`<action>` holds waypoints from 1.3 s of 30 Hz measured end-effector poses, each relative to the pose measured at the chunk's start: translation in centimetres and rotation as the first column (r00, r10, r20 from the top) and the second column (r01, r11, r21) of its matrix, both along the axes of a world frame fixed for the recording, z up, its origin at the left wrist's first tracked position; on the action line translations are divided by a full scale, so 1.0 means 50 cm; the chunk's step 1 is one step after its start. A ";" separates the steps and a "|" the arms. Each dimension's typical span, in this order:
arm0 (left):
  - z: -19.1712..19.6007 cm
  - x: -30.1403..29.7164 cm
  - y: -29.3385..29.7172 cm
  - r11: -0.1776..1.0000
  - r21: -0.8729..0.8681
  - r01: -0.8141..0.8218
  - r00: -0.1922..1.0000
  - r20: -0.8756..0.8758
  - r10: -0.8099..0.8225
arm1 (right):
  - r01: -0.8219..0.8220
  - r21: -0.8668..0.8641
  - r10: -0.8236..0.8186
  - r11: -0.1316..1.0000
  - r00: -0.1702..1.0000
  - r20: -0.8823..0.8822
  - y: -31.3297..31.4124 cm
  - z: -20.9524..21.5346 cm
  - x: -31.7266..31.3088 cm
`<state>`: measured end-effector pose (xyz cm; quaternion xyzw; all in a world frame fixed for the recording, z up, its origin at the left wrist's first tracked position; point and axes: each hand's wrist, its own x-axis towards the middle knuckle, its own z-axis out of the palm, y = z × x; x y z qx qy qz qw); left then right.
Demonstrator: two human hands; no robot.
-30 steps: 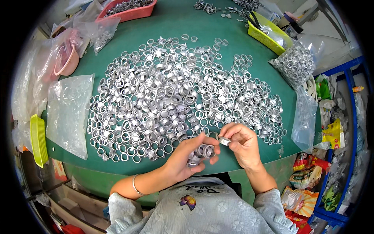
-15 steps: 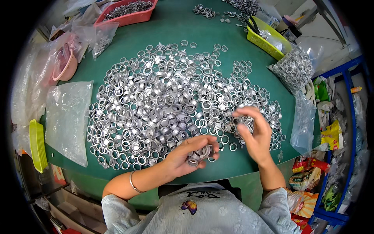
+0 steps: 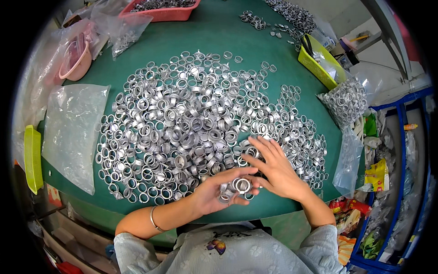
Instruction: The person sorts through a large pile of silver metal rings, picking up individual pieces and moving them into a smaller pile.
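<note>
A wide heap of silver metal rings (image 3: 182, 132) covers the middle of the green table (image 3: 214, 34). Close to the table's near edge, my left hand (image 3: 207, 194) is palm up with its fingers curled round several metal rings (image 3: 242, 185). My right hand (image 3: 283, 176) is just to the right of it, back upward, fingers stretched and spread over the near right part of the heap. Its thumb and fingertips come close to the held rings; whether they touch them I cannot tell. Nothing shows in the right hand.
A flat clear plastic bag (image 3: 75, 132) and a lime-green basket (image 3: 33, 160) lie at the left, a pink bowl (image 3: 75, 68) beyond. Red tray (image 3: 159, 15) at the back. A yellow-green basket (image 3: 319, 64) and a ring-filled bag (image 3: 345, 102) stand right, beside blue shelving (image 3: 401, 182).
My right hand has moved left toward my left hand, and its fingers have straightened from a curled pose. The left hand still holds its rings. The view has shifted slightly.
</note>
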<state>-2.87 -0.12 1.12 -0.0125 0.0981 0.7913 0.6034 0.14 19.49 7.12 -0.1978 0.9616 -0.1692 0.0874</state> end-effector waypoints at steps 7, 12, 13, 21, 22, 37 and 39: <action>0.002 0.009 0.000 0.999 -0.021 0.026 0.993 -0.113 -0.028 | 0.288 -0.347 -0.381 0.893 0.893 -0.239 0.073 -0.024 -0.077; 0.005 0.002 0.004 0.997 -0.074 0.036 0.978 -0.204 -0.050 | 0.257 -0.199 -0.318 0.946 0.858 -0.403 0.087 -0.075 -0.159; 0.003 0.000 0.004 0.997 -0.069 0.032 0.975 -0.216 -0.046 | 0.251 -0.211 -0.314 0.945 0.876 -0.366 0.096 -0.076 -0.156; -0.008 0.005 0.002 0.998 -0.059 0.001 0.979 -0.202 -0.013 | 0.560 -0.805 -0.198 -0.199 0.781 0.592 0.137 -0.036 -0.065; -0.009 0.006 0.002 0.998 -0.063 0.022 0.977 -0.208 -0.035 | 0.577 -0.733 -0.060 -0.362 0.770 0.636 0.139 -0.032 -0.060; -0.011 0.002 0.001 0.991 -0.032 0.130 0.951 -0.278 -0.134 | 0.439 -0.244 -0.462 0.865 0.886 -0.046 0.147 -0.045 -0.125; -0.011 0.002 0.002 0.992 -0.023 0.128 0.952 -0.277 -0.129 | 0.532 -0.544 -0.531 0.649 0.829 0.176 0.171 -0.058 -0.107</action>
